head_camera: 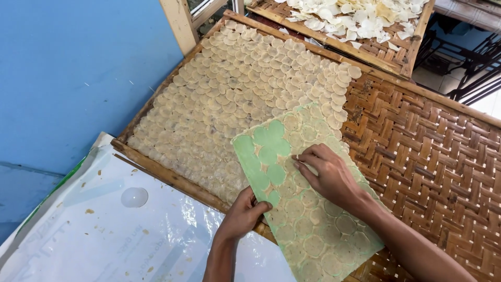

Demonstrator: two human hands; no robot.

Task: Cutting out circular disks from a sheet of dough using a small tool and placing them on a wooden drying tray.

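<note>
The left hand (241, 213) grips the green board (308, 209) lying on the woven bamboo tray (428, 156); right hand (329, 175) – fingers pressed flat – peels cracker discs (313, 245). One corner is bare; most remain – half the tray already filled.

We saw a woven bamboo tray (433, 156), its strips brown, dry and rough, edged with a plain wooden frame (167, 175). The thin round discs (235, 89) on it looked pale, translucent and faintly waxy. At five o'clock lay a green board (250, 156), matt and smooth, coated with the same dull discs. At seven o'clock a clear plastic sheet (104, 230) shone glossy and crinkled, flecked with crumbs. At nine o'clock the blue wall (68, 68) looked painted and matt. At twelve o'clock white chips (355, 15) appeared dry and chalky.
</note>
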